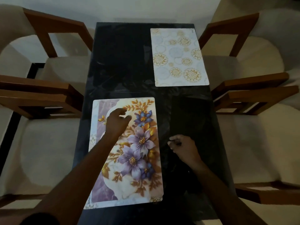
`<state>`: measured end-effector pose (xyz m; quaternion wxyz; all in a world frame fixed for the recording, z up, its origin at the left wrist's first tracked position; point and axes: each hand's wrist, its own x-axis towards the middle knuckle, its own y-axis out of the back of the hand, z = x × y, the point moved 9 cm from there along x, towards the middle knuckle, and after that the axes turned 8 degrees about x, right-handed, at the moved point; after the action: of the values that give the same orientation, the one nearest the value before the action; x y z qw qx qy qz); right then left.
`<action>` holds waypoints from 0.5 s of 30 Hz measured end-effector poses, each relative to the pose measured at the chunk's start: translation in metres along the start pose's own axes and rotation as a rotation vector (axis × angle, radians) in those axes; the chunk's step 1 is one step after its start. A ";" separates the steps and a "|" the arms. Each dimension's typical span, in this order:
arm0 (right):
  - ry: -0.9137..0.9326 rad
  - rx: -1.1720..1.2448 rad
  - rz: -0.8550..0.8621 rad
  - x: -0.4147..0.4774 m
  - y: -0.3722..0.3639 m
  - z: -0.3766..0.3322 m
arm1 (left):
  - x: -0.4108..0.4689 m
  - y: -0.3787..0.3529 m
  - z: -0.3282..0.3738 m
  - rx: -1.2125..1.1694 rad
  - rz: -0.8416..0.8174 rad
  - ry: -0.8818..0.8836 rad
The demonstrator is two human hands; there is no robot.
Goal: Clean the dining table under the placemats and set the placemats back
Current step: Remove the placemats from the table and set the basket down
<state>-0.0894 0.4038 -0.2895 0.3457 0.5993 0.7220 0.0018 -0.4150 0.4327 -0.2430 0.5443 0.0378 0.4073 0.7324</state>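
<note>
One floral placemat (139, 153) lies on the table (123, 62) beneath the left hand (117, 121).

Dark glossy table (129, 62), floral mat (139, 159) at 7 o'clock lying on a second mat (92, 140) whose patterned corners peek out, gold-circle mat (178, 57) at 1 o'clock.

Four chairs in shot, two a side. Far left chair (65, 69) shows a brown wooden frame and a cream padded seat; near left chair (45, 151) sits just beside it, same wood, same pale cushion. Across, far right chair (227, 65) and near right chair (253, 143) match them, armrests nearly meeting. Pale floor (129, 8) runs along the top, and a black strip (16, 120) cuts diagonally down the left edge
</note>
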 end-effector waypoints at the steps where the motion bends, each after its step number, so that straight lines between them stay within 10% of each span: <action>1: -0.008 0.016 0.039 0.012 0.017 -0.004 | 0.013 -0.011 0.018 0.001 -0.025 -0.015; 15: 0.057 0.029 0.312 0.232 0.208 -0.073 | 0.156 -0.120 0.146 -0.444 -0.131 0.274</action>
<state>0.0444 0.6935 -0.2627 0.3119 0.7088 0.6297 0.0619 -0.3134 0.6519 -0.2828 0.5254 -0.2084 0.3082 0.7652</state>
